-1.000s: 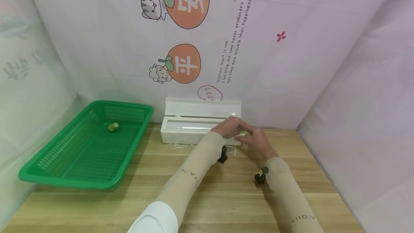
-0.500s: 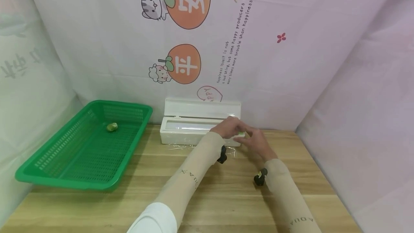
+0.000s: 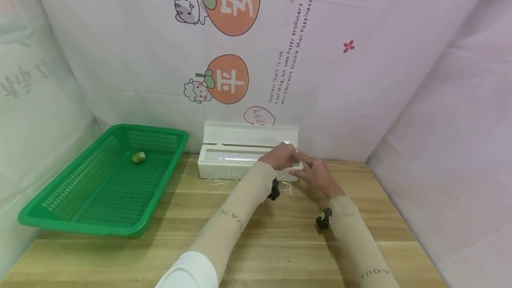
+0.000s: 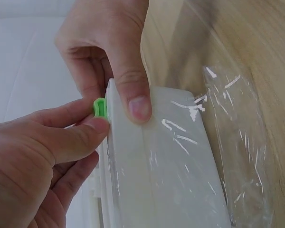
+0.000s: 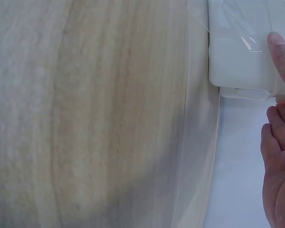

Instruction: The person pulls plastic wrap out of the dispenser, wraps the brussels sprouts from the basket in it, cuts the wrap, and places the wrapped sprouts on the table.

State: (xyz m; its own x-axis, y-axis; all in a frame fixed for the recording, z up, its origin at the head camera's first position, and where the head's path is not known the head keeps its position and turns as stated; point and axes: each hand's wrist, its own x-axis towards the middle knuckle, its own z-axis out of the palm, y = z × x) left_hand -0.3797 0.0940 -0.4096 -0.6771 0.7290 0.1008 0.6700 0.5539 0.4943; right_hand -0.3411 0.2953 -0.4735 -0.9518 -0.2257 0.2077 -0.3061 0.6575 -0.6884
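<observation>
A long white cling film dispenser (image 3: pixel 224 171) stands against the back wall with its lid (image 3: pixel 250 134) raised. Near its right end, my left hand (image 3: pixel 280 156) pinches a small green slide cutter (image 4: pixel 100 108) between thumb and index finger. My right hand (image 3: pixel 320 176) grips that same end, its thumb lying on the front face and its other fingers partly hidden around the corner. Clear cling film (image 4: pixel 242 152) hangs over the front of the dispenser and lies crumpled on the wood in the left wrist view.
To the left sits a green plastic basket (image 3: pixel 96 229) with a small green-and-yellowish item (image 3: pixel 138 158) inside. The wood-grain tabletop (image 3: pixel 288 252) spreads in front of the dispenser. White printed cloth (image 3: pixel 320 114) walls in the back and both sides.
My left hand has shifted very slightly left, the green slide cutter still pinched. The right hand keeps its place at the dispenser's end.
</observation>
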